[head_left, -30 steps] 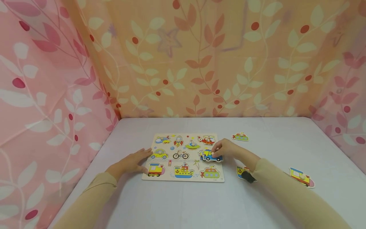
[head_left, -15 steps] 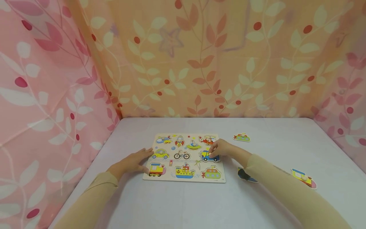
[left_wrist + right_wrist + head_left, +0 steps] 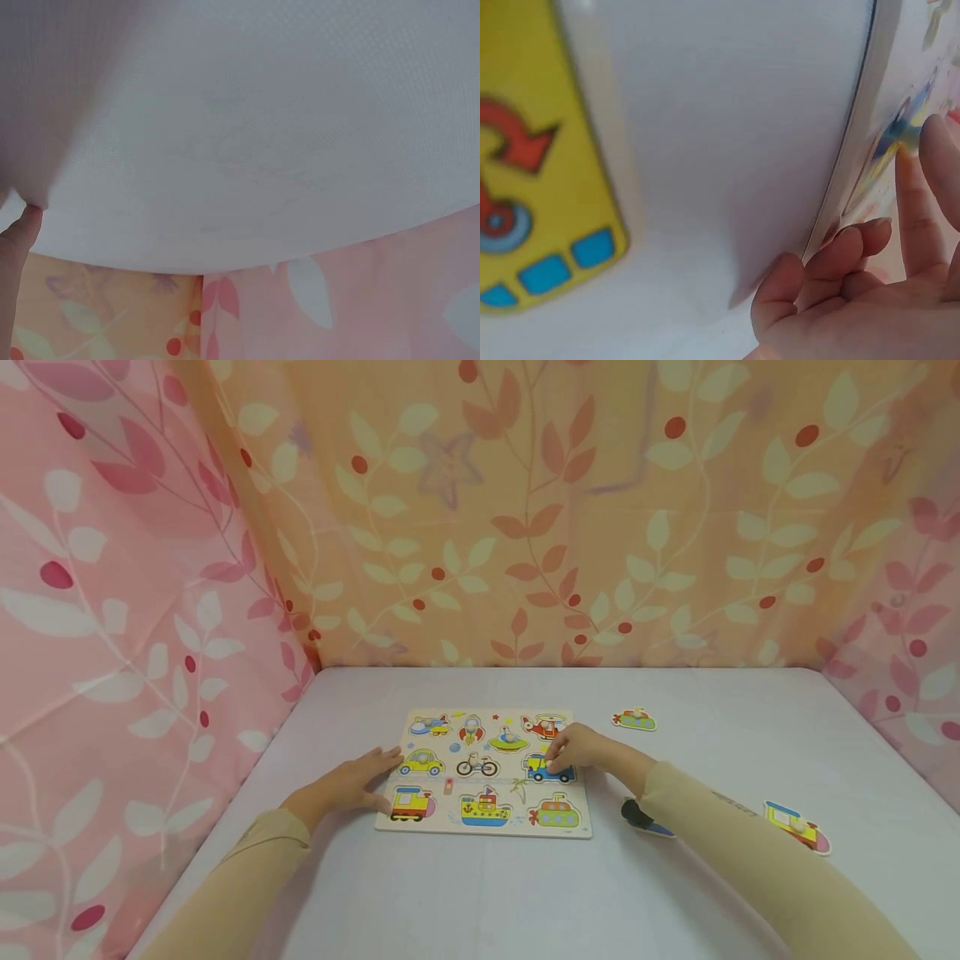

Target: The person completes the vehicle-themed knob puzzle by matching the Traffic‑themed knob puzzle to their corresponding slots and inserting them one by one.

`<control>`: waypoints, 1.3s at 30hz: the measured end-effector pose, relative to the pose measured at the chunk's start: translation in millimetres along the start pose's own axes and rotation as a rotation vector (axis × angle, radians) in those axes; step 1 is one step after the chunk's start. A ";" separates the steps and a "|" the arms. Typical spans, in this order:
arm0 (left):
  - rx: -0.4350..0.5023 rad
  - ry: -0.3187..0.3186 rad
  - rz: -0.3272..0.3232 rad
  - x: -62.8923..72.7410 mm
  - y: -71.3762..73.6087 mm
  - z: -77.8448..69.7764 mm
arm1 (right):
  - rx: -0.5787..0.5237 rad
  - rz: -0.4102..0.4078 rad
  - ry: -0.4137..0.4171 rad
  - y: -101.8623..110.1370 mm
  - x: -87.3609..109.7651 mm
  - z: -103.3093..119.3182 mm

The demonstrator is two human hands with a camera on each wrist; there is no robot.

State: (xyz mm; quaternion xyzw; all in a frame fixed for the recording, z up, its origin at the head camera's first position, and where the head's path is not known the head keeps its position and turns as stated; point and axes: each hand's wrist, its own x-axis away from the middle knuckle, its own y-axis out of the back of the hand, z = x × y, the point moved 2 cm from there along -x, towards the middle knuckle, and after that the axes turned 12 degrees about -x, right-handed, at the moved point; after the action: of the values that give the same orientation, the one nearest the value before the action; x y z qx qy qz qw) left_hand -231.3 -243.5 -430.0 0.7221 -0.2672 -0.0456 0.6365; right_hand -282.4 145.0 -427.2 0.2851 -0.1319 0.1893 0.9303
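My left hand [image 3: 348, 785] lies at the left edge of the wooden peg puzzle board [image 3: 512, 767], fingers extended, with its thumb by the train picture. In the left wrist view only a fingertip [image 3: 28, 225] shows at the border. At the board's right side, my right hand [image 3: 588, 747] pinches the knob of a blue truck puzzle piece [image 3: 558, 774]. This piece lies over the truck picture; whether it sits fully down I cannot tell. In the right wrist view, the right hand's [image 3: 847, 292] other fingers curl by the board's edge.
Right of the board lie a green submarine piece [image 3: 634, 720], a train piece [image 3: 787, 824] and a boat piece [image 3: 658, 832], partly hidden by the right sleeve and a dark wrist camera. Several knobbed pieces, such as the bicycle [image 3: 477, 766], sit in the board.
The right hand has shifted the truck piece slightly left, bringing it into line with the truck picture. The boat piece is more covered by the right forearm. The left hand keeps its place.
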 end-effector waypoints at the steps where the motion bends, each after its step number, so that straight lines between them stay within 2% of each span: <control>1: 0.000 -0.010 -0.002 -0.2 -0.2 0.1 | 0.002 0.003 0.003 2.1 1.4 -0.2; 6: -0.003 -0.048 -0.010 0.2 0.8 -1.1 | -0.002 -0.011 0.019 19.9 13.2 1.6; 13: -0.011 -0.025 -0.014 -0.4 1.0 2.6 | -0.035 -0.049 0.023 49.1 34.3 1.2; 24: -0.003 -0.025 -0.004 -2.3 -2.2 4.2 | -0.031 -0.063 0.070 84.7 66.3 -12.0; 39: 0.008 -0.041 -0.007 -0.9 -0.8 3.3 | 0.016 -0.053 0.132 122.8 96.4 -34.6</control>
State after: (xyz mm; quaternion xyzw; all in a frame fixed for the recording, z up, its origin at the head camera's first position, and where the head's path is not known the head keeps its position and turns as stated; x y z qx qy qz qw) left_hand -233.2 -246.0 -431.6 0.7246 -0.2781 -0.0615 0.6276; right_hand -244.0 285.8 -361.9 0.2828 -0.0613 0.1840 0.9394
